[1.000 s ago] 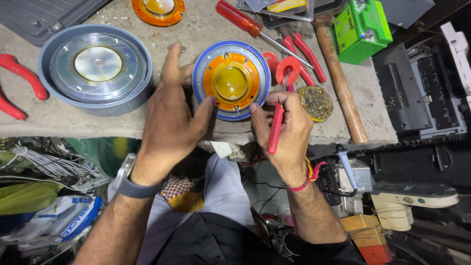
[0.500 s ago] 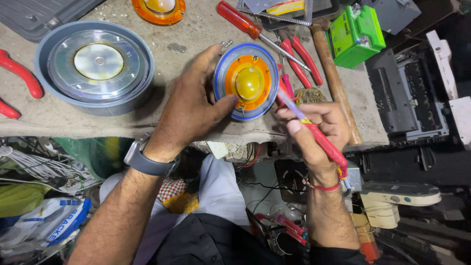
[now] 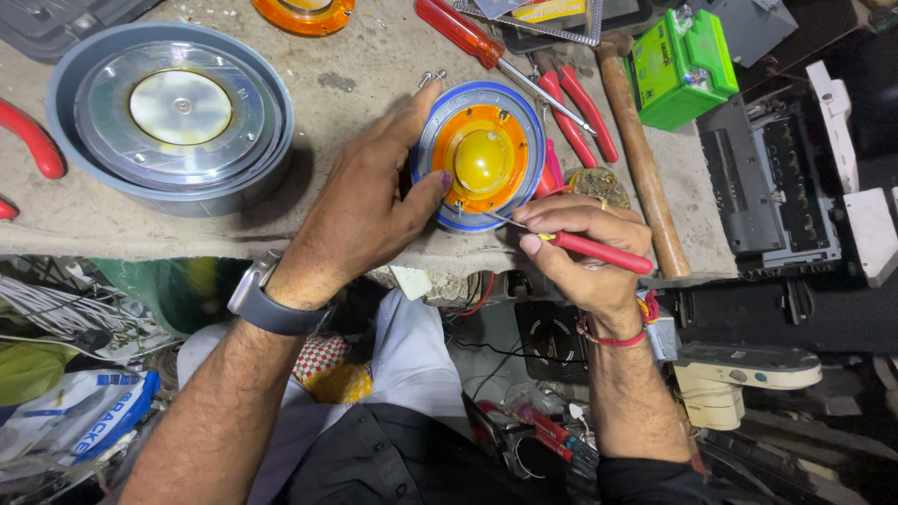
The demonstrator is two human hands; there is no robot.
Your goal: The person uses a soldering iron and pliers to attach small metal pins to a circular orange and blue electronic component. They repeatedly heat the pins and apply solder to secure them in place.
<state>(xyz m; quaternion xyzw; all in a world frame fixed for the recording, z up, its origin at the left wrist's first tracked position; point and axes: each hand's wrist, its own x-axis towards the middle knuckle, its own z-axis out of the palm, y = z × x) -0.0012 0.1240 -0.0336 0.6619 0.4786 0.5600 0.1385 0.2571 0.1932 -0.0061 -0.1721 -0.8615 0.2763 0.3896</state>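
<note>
Left hand [image 3: 360, 210] grips one round blue-rimmed orange disc with yellow dome [image 3: 481, 157] on grey worktop [image 3: 365, 75]. Right hand [image 3: 585, 248] closed on one red-handled screwdriver [image 3: 599, 251], tip at disc edge.

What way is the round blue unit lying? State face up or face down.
Face up. The blue unit lies flat on the bench, its orange ring and yellow dome showing, steadied by the left hand.

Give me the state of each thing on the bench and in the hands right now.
Left hand: gripping the round driver's rim.
Round driver: on the bench, yellow dome up.
Right hand: closed on a red-handled screwdriver.
Red-handled screwdriver: held, tip at the orange ring's edge.
Big grey speaker unit: lying flat, untouched.
Hammer: lying flat.
Red pliers: lying shut.
Green box: standing, untouched.
</note>
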